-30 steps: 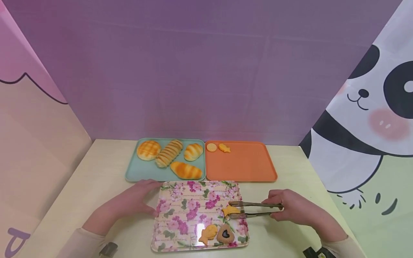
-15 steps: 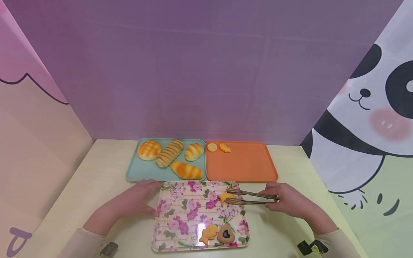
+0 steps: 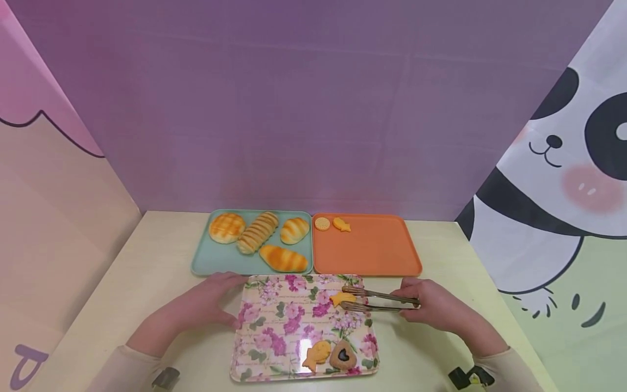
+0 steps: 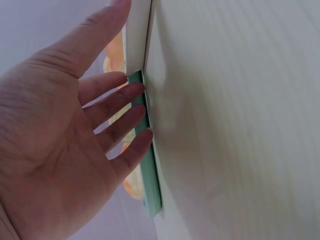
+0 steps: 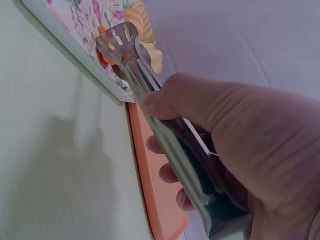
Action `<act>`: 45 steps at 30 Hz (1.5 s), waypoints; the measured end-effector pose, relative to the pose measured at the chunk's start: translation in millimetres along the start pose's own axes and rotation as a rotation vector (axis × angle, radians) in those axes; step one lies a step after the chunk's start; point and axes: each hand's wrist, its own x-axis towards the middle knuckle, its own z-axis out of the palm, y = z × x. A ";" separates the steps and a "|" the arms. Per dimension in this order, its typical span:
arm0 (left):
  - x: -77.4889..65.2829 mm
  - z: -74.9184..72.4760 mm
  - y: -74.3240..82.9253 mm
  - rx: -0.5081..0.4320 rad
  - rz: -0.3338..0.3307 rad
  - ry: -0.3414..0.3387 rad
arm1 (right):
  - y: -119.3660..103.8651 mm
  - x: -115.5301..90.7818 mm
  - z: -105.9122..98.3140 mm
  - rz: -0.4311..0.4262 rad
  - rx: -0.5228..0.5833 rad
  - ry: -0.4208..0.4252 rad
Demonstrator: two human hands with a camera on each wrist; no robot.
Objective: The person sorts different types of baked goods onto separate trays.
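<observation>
My right hand (image 3: 431, 302) grips metal serving tongs (image 3: 379, 300), seen up close in the right wrist view. Between the tongs' two tips is a yellow fish-shaped cookie (image 3: 338, 299), over the far right part of a floral tray (image 3: 281, 362). My left hand (image 3: 208, 305) rests at the tray's left edge, thumb and fingertips right at its rim. In the left wrist view its fingers (image 4: 120, 107) are spread and fairly straight. Near the tray's front edge lie another fish-shaped cookie (image 3: 317, 355) and a brown cookie with a dark heart centre (image 3: 343, 356).
Behind the floral tray, a blue-green tray (image 3: 210, 264) bears several bread pieces, among them a long ridged loaf (image 3: 257, 233). Right beside it, an orange tray (image 3: 367, 250) holds a round biscuit (image 3: 321, 224) and a small fish-shaped cookie (image 3: 341, 225). A purple backdrop (image 3: 313, 109) stands behind.
My right hand has moved the tongs and the fish-shaped cookie away from me and slightly left over the floral tray, then nearly stopped. My left hand has stayed put.
</observation>
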 end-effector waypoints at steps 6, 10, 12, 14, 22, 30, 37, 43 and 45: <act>0.4 -0.2 -0.2 0.006 -0.001 -0.003 | -1.0 -0.9 -0.1 -0.054 -0.026 0.030; 0.7 -0.3 -0.3 0.005 -0.006 -0.005 | 1.2 -0.6 -0.6 -0.103 -0.034 0.085; 0.9 0.0 -0.7 0.004 -0.008 -0.007 | 3.5 0.0 -1.0 -0.133 -0.040 0.118; 1.0 0.4 -1.2 0.001 -0.009 -0.008 | 5.8 1.2 -1.3 -0.157 -0.050 0.151; 1.3 0.8 -2.1 0.007 -0.003 -0.005 | 19.3 11.3 -0.6 -0.071 -0.104 0.270; 0.2 0.5 -1.8 -0.001 0.003 0.000 | 39.1 29.8 -4.6 0.054 -0.056 0.373; 0.0 0.3 -2.1 0.001 0.005 -0.001 | 63.2 49.9 -2.4 0.173 -0.054 0.458; -0.3 -0.1 -1.2 0.001 0.001 -0.002 | 70.5 64.6 -2.9 0.240 -0.082 0.500; -0.2 0.1 -1.5 0.005 0.003 -0.002 | 71.9 68.6 -3.6 0.252 -0.101 0.502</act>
